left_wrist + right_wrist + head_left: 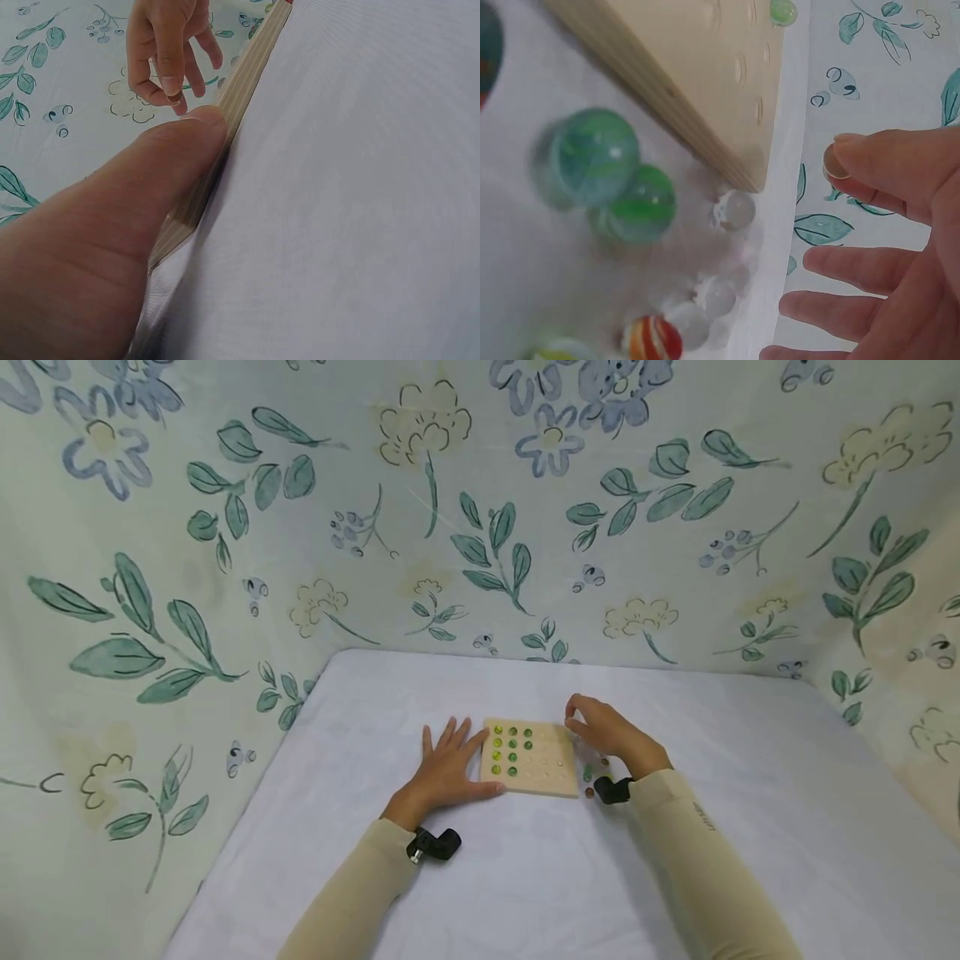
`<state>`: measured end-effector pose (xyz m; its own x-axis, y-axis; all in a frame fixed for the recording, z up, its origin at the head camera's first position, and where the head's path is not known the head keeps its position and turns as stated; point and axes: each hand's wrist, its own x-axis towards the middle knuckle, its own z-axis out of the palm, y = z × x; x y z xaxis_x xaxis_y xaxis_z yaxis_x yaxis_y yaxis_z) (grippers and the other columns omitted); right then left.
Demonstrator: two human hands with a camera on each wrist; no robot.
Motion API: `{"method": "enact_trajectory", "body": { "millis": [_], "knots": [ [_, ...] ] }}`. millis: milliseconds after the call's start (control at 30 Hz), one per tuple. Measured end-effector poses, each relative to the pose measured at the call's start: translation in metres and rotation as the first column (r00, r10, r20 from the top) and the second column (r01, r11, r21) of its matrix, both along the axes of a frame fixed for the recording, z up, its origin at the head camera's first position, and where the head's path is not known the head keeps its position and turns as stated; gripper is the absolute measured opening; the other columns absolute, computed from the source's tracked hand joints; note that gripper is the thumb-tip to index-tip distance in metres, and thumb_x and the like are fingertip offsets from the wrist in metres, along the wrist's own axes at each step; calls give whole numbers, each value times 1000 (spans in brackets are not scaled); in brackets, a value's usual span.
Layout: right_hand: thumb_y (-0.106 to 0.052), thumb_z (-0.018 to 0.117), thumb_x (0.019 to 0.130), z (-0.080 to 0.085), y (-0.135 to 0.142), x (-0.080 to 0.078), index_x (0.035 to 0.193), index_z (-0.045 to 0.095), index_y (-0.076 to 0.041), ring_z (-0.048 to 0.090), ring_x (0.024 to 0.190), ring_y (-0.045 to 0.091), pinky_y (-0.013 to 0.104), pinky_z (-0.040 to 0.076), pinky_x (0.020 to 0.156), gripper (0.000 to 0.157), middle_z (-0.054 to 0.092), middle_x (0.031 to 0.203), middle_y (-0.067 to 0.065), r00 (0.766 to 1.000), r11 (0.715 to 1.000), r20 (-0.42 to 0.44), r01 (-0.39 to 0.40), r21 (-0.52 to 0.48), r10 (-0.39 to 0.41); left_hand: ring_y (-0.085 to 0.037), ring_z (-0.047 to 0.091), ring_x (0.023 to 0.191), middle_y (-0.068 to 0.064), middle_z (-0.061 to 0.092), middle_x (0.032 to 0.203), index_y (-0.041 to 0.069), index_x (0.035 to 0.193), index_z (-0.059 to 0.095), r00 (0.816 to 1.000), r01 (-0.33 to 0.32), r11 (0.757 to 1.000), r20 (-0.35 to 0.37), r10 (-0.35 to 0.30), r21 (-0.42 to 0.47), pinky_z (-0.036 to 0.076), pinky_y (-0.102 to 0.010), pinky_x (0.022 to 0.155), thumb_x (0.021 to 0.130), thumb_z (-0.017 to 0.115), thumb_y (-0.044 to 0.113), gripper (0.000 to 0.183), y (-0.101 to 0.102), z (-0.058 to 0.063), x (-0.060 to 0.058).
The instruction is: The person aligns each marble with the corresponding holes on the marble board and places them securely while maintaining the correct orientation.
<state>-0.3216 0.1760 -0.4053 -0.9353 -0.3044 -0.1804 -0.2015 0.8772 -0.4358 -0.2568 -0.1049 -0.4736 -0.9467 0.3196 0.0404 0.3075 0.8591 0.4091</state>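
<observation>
A pale wooden board (536, 783) with rows of round hollows lies on the white cloth. Several yellow-green marbles (497, 757) fill its left column, and darker green marbles (513, 744) sit in the columns beside it. My left hand (442, 772) rests at the board's left side with spread fingers, its thumb (191, 139) against the front edge. Above the right end of the board, my right hand (609, 733) pinches a small, clear-looking marble (835, 162) between thumb and index finger; the other fingers are extended.
Loose marbles lie on the cloth just right of the board: a large pale-green one (596, 156), a green one (641, 204), several clear ones (735, 210) and an orange-and-white striped one (654, 337). A floral curtain (480, 527) hangs behind the table.
</observation>
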Motion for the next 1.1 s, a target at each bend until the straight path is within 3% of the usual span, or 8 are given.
{"method": "enact_trajectory", "body": {
  "millis": [300,667,900,1100],
  "knots": [
    [-20,52,101,-6,-15,-8,110,52,-14,52,96,25,37,45,79,12,58,113,8,999,999,7,-47,-14,47,-30,0,148,-8,15,161,28,153,29,1000,9,1000,-14,-9,11,-13,-61,110,70,56,82,102,0,-7,-2],
    [-25,48,101,-7,-28,-8,113,51,-20,52,96,24,40,46,80,13,58,113,4,996,999,74,-42,12,41,-30,-1,148,-9,14,161,28,154,27,1000,11,1000,-3,-11,-8,-12,-62,110,72,54,82,102,-1,-3,-1],
    [-27,49,101,-6,-29,-11,113,51,-23,52,92,25,40,43,77,13,59,108,7,992,994,96,-87,69,80,-30,-1,148,-8,12,161,29,154,25,1000,14,1000,2,-14,-26,-12,-62,110,72,53,82,102,-2,-4,-3],
    [-31,51,101,-2,-28,-18,113,53,-30,50,98,27,44,43,83,12,57,117,6,985,984,106,-146,106,135,-30,-2,148,-7,12,161,30,154,24,1000,13,999,-5,-13,-29,-13,-62,110,72,51,84,102,-3,-4,-6]
  ]
}}
